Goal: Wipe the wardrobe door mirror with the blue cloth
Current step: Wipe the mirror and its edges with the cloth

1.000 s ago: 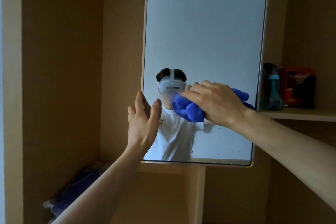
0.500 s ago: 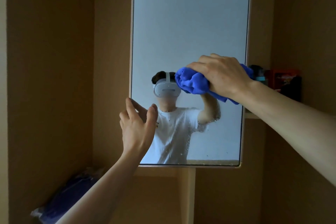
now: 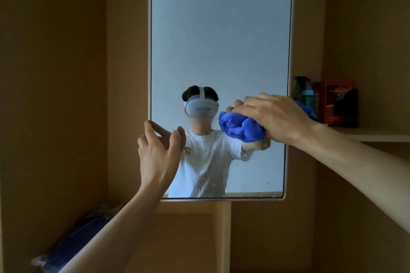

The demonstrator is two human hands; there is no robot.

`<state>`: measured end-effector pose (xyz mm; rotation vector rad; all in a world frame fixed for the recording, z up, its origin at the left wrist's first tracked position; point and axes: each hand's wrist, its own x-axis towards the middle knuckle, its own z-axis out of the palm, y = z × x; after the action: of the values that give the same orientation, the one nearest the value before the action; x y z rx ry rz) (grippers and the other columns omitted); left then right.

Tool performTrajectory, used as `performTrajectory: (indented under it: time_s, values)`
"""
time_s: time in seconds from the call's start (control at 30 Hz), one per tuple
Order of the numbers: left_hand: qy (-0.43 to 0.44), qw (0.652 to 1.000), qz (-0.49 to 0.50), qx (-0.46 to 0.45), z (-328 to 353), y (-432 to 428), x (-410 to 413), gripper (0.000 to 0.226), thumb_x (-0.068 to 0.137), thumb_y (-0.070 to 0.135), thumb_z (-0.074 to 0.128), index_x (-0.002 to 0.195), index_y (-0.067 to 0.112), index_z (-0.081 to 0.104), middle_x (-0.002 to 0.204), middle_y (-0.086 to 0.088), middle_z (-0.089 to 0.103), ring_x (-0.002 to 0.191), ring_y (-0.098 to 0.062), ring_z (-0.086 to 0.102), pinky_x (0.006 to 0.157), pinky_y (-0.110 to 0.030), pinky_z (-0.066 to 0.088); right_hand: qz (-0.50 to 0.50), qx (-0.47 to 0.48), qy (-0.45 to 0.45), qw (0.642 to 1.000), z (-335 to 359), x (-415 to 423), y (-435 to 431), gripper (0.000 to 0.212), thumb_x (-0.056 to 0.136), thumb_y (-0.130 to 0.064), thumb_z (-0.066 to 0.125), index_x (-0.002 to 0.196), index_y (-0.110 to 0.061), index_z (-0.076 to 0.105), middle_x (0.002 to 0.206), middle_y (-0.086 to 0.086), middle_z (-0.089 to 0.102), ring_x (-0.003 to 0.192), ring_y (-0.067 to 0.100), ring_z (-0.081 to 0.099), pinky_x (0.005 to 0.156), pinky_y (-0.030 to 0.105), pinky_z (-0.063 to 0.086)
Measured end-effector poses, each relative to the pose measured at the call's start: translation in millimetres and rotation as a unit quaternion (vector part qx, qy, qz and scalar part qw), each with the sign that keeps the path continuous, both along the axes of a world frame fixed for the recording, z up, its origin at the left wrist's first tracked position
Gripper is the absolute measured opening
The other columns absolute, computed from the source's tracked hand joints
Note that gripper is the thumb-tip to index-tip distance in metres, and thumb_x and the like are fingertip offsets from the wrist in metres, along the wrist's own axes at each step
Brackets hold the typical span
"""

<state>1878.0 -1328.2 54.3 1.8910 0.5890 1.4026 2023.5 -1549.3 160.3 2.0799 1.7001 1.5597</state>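
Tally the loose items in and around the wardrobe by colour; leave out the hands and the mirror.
Blue: 2, the blue cloth and a wrapped bundle
Teal: 1, a spray bottle
Red: 1, a box
Black: 1, an object in front of the box
Total: 5

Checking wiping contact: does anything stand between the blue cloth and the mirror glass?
Nothing visible does. The right hand presses the bunched blue cloth straight onto the mirror near its right edge. The left hand touches the left edge, apart from the cloth.
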Motion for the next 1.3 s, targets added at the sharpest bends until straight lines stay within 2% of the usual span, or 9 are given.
performTrajectory:
  time_s: [0.17, 0.4, 0.5, 0.63, 0.8, 1.03, 1.13, 1.2, 1.3]
  values:
    - [0.002, 1.0, -0.002, -0.005, 1, -1, -1, 0.094, 0.082, 0.074, 0.037, 0.16, 0.031, 0.007, 0.157, -0.008, 0.029, 0.139, -0.034, 0.041, 0.107, -0.058, 0.046, -0.027, 0.044, -0.01, 0.999, 37, 4, -11, 0.032, 0.097, -0.024, 0.058, 0.129, -0.031, 0.06, 0.111, -0.006, 0.063, 0.101, 0.023, 0.058, 0.071, 0.037, 0.05]
    - [-0.009, 1.0, 0.013, -0.008, 0, -2, 4, 0.089, 0.086, 0.07, 0.039, 0.16, 0.031, 0.008, 0.158, -0.008, 0.028, 0.139, -0.035, 0.04, 0.107, -0.06, 0.045, -0.031, 0.073, -0.021, 0.997, 72, 7, -19, 0.023, 0.097, -0.027, 0.062, 0.12, -0.026, 0.064, 0.104, -0.001, 0.062, 0.097, 0.025, 0.059, 0.068, 0.041, 0.052]
    - [-0.014, 1.0, 0.024, -0.003, -3, -1, 7, 0.085, 0.092, 0.066, 0.042, 0.16, 0.03, 0.007, 0.159, -0.008, 0.027, 0.141, -0.035, 0.039, 0.108, -0.06, 0.044, -0.016, 0.082, -0.01, 0.996, 63, 13, -20, 0.021, 0.094, -0.026, 0.065, 0.116, -0.024, 0.065, 0.101, -0.002, 0.062, 0.096, 0.025, 0.059, 0.066, 0.039, 0.05]
    - [-0.017, 0.999, 0.039, 0.002, -5, 0, 11, 0.085, 0.092, 0.065, 0.041, 0.16, 0.028, 0.008, 0.159, -0.009, 0.028, 0.14, -0.035, 0.04, 0.108, -0.06, 0.044, -0.009, 0.081, 0.006, 0.997, 38, 24, -28, 0.032, 0.089, -0.023, 0.071, 0.12, -0.027, 0.065, 0.101, -0.004, 0.064, 0.094, 0.024, 0.06, 0.066, 0.04, 0.052]
    - [-0.03, 0.998, 0.052, 0.0, -6, 0, 12, 0.079, 0.095, 0.058, 0.046, 0.16, 0.029, 0.012, 0.158, -0.008, 0.03, 0.139, -0.033, 0.041, 0.108, -0.059, 0.044, 0.021, 0.076, 0.011, 0.997, -4, 34, -38, 0.043, 0.082, -0.011, 0.076, 0.124, -0.019, 0.066, 0.098, 0.0, 0.067, 0.088, 0.028, 0.064, 0.062, 0.037, 0.053]
    - [-0.028, 0.999, 0.04, 0.01, -7, 4, 3, 0.076, 0.098, 0.047, 0.055, 0.16, 0.03, 0.014, 0.153, -0.007, 0.035, 0.133, -0.03, 0.048, 0.101, -0.054, 0.05, 0.038, 0.093, 0.027, 0.995, -32, 34, -41, 0.041, 0.085, -0.017, 0.075, 0.125, -0.018, 0.066, 0.097, 0.0, 0.068, 0.084, 0.027, 0.066, 0.056, 0.04, 0.056]
    - [-0.023, 0.999, 0.022, 0.011, -6, 6, -3, 0.076, 0.098, 0.039, 0.058, 0.16, 0.03, 0.014, 0.153, -0.007, 0.036, 0.129, -0.03, 0.051, 0.1, -0.053, 0.052, 0.016, 0.115, 0.065, 0.991, -34, 32, -40, 0.042, 0.087, -0.02, 0.074, 0.127, -0.02, 0.063, 0.1, -0.003, 0.065, 0.087, 0.024, 0.065, 0.056, 0.042, 0.056]
    - [-0.017, 1.0, 0.008, 0.015, -6, 7, -7, 0.077, 0.098, 0.035, 0.058, 0.161, 0.029, 0.014, 0.154, -0.007, 0.035, 0.128, -0.029, 0.051, 0.1, -0.05, 0.052, -0.007, 0.157, 0.107, 0.982, -33, 32, -36, 0.034, 0.089, -0.027, 0.069, 0.122, -0.027, 0.059, 0.1, -0.006, 0.062, 0.087, 0.021, 0.064, 0.06, 0.042, 0.055]
    - [-0.013, 1.0, -0.004, 0.019, -5, 11, -12, 0.077, 0.098, 0.032, 0.057, 0.161, 0.028, 0.014, 0.155, -0.007, 0.033, 0.129, -0.028, 0.05, 0.1, -0.046, 0.051, -0.007, 0.254, 0.197, 0.947, -28, 35, -29, 0.026, 0.089, -0.025, 0.065, 0.111, -0.031, 0.053, 0.093, -0.011, 0.058, 0.078, 0.019, 0.062, 0.062, 0.035, 0.048]
